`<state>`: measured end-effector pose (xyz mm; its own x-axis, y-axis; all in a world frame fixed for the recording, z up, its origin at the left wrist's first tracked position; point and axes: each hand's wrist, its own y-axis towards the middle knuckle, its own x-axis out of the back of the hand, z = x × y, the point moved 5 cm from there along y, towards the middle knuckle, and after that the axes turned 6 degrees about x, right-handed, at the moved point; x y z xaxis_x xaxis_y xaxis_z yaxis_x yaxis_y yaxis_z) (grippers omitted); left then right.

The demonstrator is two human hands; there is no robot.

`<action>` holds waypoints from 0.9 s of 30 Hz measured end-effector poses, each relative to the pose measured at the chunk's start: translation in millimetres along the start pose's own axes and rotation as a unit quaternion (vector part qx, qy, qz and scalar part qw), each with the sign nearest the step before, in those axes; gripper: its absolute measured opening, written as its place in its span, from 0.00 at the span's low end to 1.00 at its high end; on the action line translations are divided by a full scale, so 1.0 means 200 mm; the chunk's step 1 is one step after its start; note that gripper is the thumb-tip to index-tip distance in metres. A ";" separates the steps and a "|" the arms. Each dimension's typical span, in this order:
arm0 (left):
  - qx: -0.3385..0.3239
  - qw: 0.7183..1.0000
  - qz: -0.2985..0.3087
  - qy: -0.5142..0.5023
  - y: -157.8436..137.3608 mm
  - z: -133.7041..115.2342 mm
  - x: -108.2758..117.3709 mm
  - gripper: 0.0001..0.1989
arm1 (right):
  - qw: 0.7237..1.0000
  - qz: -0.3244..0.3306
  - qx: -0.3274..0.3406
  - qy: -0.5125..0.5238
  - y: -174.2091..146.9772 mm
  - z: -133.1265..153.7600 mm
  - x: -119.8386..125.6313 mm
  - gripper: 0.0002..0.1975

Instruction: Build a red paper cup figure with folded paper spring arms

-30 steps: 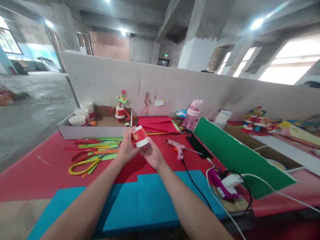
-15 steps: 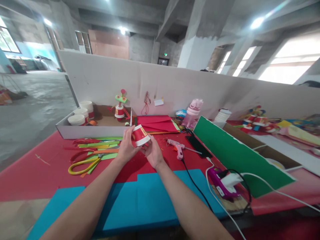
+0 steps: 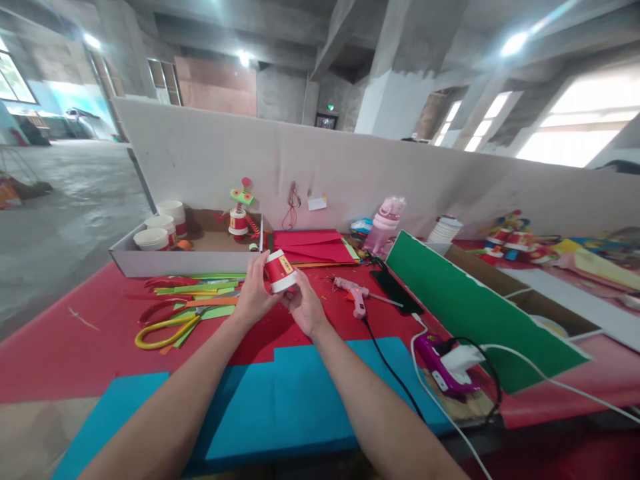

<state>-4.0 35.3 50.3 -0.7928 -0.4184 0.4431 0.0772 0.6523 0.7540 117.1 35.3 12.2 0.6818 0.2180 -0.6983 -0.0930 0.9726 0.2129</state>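
Note:
A white paper cup (image 3: 281,271) with a red band and a yellow label is held upside down and tilted above the red table cover. My left hand (image 3: 255,293) is closed around its left side. From the lower right, my right hand (image 3: 303,307) grips the cup near its rim, so both hands share it. Left of the hands lie scissors (image 3: 170,331) with yellow and red handles, on strips of coloured paper (image 3: 220,289). A pink glue gun (image 3: 358,296) rests to the right of my right hand.
Blue sheets (image 3: 300,400) cover the near edge. Behind stand a cardboard box (image 3: 185,264) with paper cups and a paper-cup figure (image 3: 239,220), red paper (image 3: 315,247) and a pink bottle (image 3: 385,227). At right are a phone (image 3: 397,293), a purple power strip (image 3: 440,370) with cables and a green panel (image 3: 475,307).
The cup has turned slightly in my hands, so its yellow label faces me more. Both hands stay in nearly the same place.

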 end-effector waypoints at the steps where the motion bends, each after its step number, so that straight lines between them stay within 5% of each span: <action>1: 0.003 1.000 -0.002 -0.001 0.00 0.00 0.00 0.42 | 1.000 0.003 0.002 -0.001 0.00 0.00 0.00 0.16; 6: -0.002 1.000 -0.027 -0.006 0.01 0.03 0.01 0.41 | 0.998 -0.025 -0.006 -0.051 0.01 0.03 0.03 0.21; 9: 0.006 0.999 -0.052 -0.011 0.01 0.07 0.03 0.42 | 0.969 -0.109 0.057 -0.215 -0.02 0.18 0.14 0.21; 11: 0.017 0.998 -0.061 -0.020 0.01 0.09 0.05 0.42 | 0.895 -0.135 0.124 -0.406 -0.08 0.34 0.21 0.17; 14: 0.015 0.997 -0.068 -0.016 0.01 0.08 0.07 0.41 | 0.710 -0.128 0.183 -0.668 -0.16 0.58 0.31 0.12; 16: -0.001 0.998 -0.067 -0.009 0.01 0.06 0.08 0.41 | 0.602 -0.157 0.133 -0.771 -0.19 0.69 0.41 0.11; 18: -0.023 0.998 -0.061 -0.005 0.01 0.04 0.08 0.41 | 0.549 -0.182 0.037 -0.815 -0.21 0.73 0.53 0.13; 21: -0.055 0.997 -0.049 0.002 0.01 0.02 0.09 0.43 | 0.528 -0.162 -0.068 -0.831 -0.19 0.70 0.63 0.16; 24: -0.079 0.996 -0.045 0.008 0.00 0.01 0.10 0.44 | 0.524 -0.155 -0.087 -0.833 -0.14 0.66 0.66 0.15; 27: -0.097 0.994 -0.045 0.011 0.00 0.00 0.11 0.44 | 0.559 -0.172 -0.063 -0.809 -0.10 0.66 0.67 0.14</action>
<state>-20.9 26.3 59.6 -0.7883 -0.4851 0.3785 0.1238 0.4775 0.8699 306.1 33.9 4.9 0.4297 -0.2418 0.8700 0.2644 0.9549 0.1348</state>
